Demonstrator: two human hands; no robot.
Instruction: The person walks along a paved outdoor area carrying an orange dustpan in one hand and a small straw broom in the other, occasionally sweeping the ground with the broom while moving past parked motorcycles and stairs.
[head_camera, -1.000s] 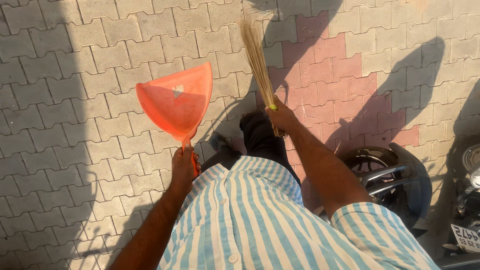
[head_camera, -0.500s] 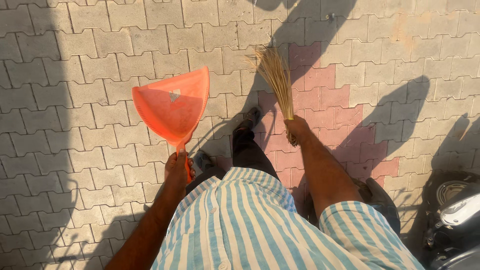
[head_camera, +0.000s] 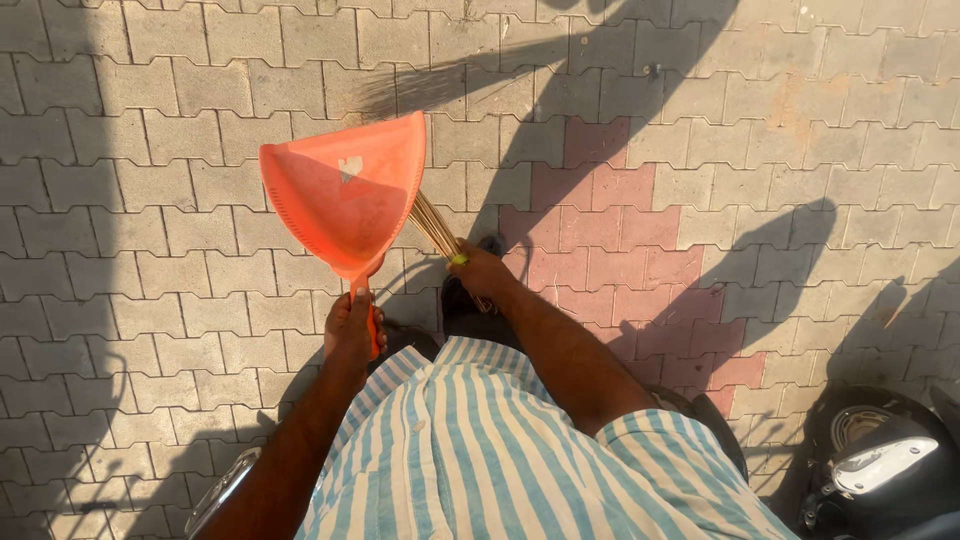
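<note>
Fingers of the left hand (head_camera: 350, 325) clench the handle of an orange dustpan (head_camera: 345, 195), raised above the paving (head_camera: 150, 250) with its scoop tipped toward the camera. Right hand (head_camera: 478, 270) grips a straw broom (head_camera: 435, 225) whose bristles run behind the pan. Sweeping looks paused, with both tools aloft; gathering would need pan and broom lowered to the bricks. Pan holds nothing visible but a pale smudge. Parked scooter (head_camera: 880, 465) stands at right.

Outdoor yard: interlocking paving (head_camera: 150, 260), parked scooter (head_camera: 880, 465)
</note>
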